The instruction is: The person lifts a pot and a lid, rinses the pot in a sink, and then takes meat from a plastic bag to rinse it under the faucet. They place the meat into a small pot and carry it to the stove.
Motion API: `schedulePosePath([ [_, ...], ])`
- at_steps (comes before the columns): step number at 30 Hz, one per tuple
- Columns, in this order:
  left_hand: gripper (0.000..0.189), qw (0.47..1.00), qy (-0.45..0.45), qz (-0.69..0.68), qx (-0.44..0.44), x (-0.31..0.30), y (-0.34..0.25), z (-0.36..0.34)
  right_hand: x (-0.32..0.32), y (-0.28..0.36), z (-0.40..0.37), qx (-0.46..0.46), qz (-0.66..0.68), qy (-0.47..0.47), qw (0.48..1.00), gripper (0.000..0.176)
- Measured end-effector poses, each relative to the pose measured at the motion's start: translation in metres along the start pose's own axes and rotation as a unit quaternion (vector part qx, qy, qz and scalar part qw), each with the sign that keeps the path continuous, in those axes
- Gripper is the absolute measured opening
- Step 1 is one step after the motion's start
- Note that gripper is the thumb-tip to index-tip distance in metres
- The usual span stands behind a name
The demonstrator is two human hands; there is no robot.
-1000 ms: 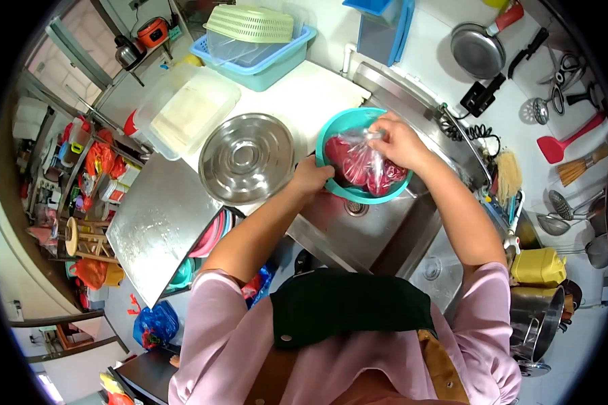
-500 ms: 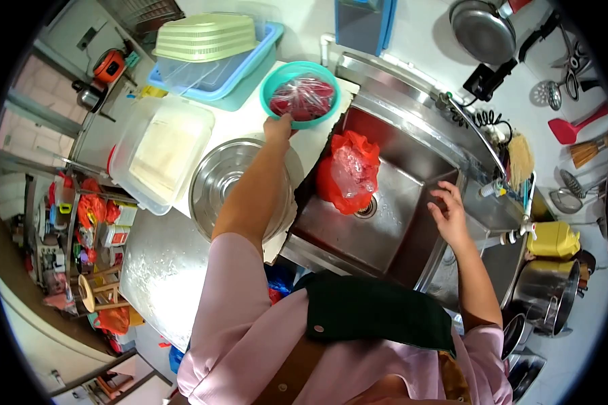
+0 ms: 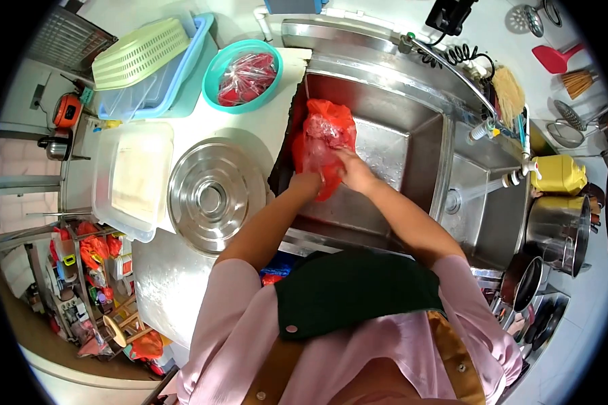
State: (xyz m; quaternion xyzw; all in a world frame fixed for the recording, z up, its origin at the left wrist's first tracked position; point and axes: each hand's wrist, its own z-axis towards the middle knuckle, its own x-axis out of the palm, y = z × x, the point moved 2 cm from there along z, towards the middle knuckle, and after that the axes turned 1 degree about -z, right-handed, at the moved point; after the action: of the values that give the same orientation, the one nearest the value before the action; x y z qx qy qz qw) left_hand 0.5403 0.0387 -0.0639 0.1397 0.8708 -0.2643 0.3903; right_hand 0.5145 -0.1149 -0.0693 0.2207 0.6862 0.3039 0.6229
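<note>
Farthest left, a pale green colander [image 3: 142, 55] sits tilted over a blue basket [image 3: 188, 71], with a clear plastic tub [image 3: 103, 165] nearer the person and a round metal lid [image 3: 213, 198] just right of it; neither hand touches any of these 4 things. To their right, the teal bowl [image 3: 210, 82] rests on the white counter [image 3: 244, 126], holding a dark red bundle [image 3: 248, 78] in clear plastic, and the left hand is no longer at its rim. That appears to set the bowl aside and free 2 hands for the bag. The left hand [image 3: 309, 184] is now down in the sink [image 3: 385, 145], against the near part of the red bag [image 3: 342, 123]; its fingers are largely hidden, so whether they are spread or pinching cannot be told. The red bag lies at the left side of the basin, with crumpled clear plastic [image 3: 321, 130] showing in its opening. The right hand [image 3: 353, 170], spread and apart from the bag 0.5 s ago, now meets the bag's right side with its fingers bent toward it; whether they pinch the plastic or only rest on it is unclear. Beyond it, farther right, lies a 2nd basin [image 3: 483, 226], which neither hand is near.
</note>
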Motion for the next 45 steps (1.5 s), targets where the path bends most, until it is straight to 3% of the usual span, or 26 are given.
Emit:
schedulePosePath([
  [2,0.021,0.999,0.028,0.029,-0.017,0.009,0.001,0.0,0.012,-0.003,0.005,0.0,-0.084,0.024,0.996,0.05],
  [5,0.017,0.998,-0.029,0.023,-0.055,0.014,0.001,-0.001,0.017,-0.011,0.006,0.152,-0.115,0.159,0.969,0.073],
  [8,0.021,0.993,-0.024,-0.009,-0.113,-0.004,-0.004,-0.014,0.028,-0.027,0.007,0.25,-0.147,0.183,0.939,0.079],
  [10,0.025,0.989,-0.058,-0.007,-0.138,-0.01,-0.001,-0.015,0.035,-0.043,0.006,0.287,-0.143,0.223,0.92,0.067],
  [11,0.025,0.989,-0.056,-0.006,-0.138,-0.007,0.001,-0.01,0.053,-0.072,0.004,0.233,-0.184,0.262,0.918,0.055],
  [13,0.034,0.976,-0.197,-0.037,-0.085,0.0,0.008,0.004,0.055,-0.075,0.002,0.179,-0.221,0.298,0.911,0.046],
  [15,0.036,0.979,-0.192,-0.029,-0.061,0.009,0.014,0.016,0.037,-0.047,0.006,0.067,-0.245,0.239,0.937,0.023],
  [16,0.039,0.981,-0.187,-0.022,-0.041,0.011,0.017,0.022,0.035,-0.046,0.01,0.147,0.035,0.179,0.972,0.02],
  [17,0.039,0.981,-0.188,-0.024,-0.038,0.012,0.022,0.031,0.033,-0.046,0.015,0.213,0.312,0.102,0.92,0.017],
  [18,0.035,0.99,-0.106,-0.04,-0.079,0.015,0.03,0.041,-0.005,-0.003,0.018,0.199,0.443,0.07,0.871,0.014],
  [19,0.031,0.991,-0.023,-0.057,-0.119,0.018,0.036,0.047,-0.041,0.023,0.022,0.161,0.444,0.029,0.881,0.018],
  [20,0.031,0.991,-0.019,-0.059,-0.117,0.008,0.033,0.045,-0.055,0.023,0.03,0.139,0.383,-0.016,0.913,0.022],
  [22,0.022,0.961,-0.22,-0.118,-0.117,-0.035,0.025,0.026,-0.063,0.009,0.032,0.088,0.335,0.011,0.938,0.022],
  [24,0.015,0.895,-0.433,-0.105,-0.017,-0.06,0.028,0.011,-0.078,0.018,0.025,0.077,0.304,-0.01,0.949,0.022],
  [25,0.015,0.895,-0.433,-0.105,-0.013,-0.064,0.038,0.01,-0.087,0.025,0.02,0.066,0.273,-0.021,0.96,0.023],
  [27,0.015,0.819,-0.564,0.037,0.099,-0.073,0.046,0.005,-0.105,0.038,0.018,0.062,0.321,-0.061,0.943,0.023],
  [28,0.015,0.818,-0.564,0.037,0.104,-0.08,0.038,-0.001,-0.116,0.047,0.017,0.058,0.369,-0.096,0.923,0.024],
  [30,0.015,0.816,-0.547,-0.187,0.014,-0.107,0.019,-0.028,-0.147,0.081,0.012,0.071,0.383,-0.1,0.915,0.024],
  [31,0.017,0.798,-0.502,-0.331,0.033,-0.117,0.014,-0.034,-0.156,0.095,0.012,0.045,0.409,-0.106,0.905,0.024],
  [32,0.017,0.798,-0.502,-0.331,0.036,-0.125,0.007,-0.039,-0.166,0.109,0.012,0.018,0.433,-0.111,0.894,0.024],
  [34,0.018,0.749,-0.438,-0.464,0.178,-0.145,-0.012,-0.047,-0.191,0.144,0.009,-0.021,0.43,-0.127,0.893,0.025],
  [36,0.022,0.767,-0.504,-0.272,0.289,-0.177,-0.076,-0.075,-0.214,0.173,0.007,-0.114,0.436,-0.159,0.879,0.025],
  [37,0.025,0.854,-0.409,-0.257,0.193,-0.184,-0.088,-0.073,-0.229,0.187,0.005,-0.142,0.435,-0.151,0.876,0.024],
  [41,0.024,0.844,-0.454,-0.127,0.257,-0.228,-0.134,-0.067,-0.271,0.211,-0.017,-0.264,0.402,-0.176,0.859,0.019],
  [42,0.023,0.833,-0.468,-0.144,0.257,-0.238,-0.148,-0.072,-0.286,0.198,-0.024,-0.202,0.386,-0.179,0.882,0.017],
  [45,0.019,0.789,-0.492,-0.198,0.309,-0.262,-0.199,-0.1,-0.301,0.133,-0.057,-0.092,0.332,-0.445,0.827,0.025],
])
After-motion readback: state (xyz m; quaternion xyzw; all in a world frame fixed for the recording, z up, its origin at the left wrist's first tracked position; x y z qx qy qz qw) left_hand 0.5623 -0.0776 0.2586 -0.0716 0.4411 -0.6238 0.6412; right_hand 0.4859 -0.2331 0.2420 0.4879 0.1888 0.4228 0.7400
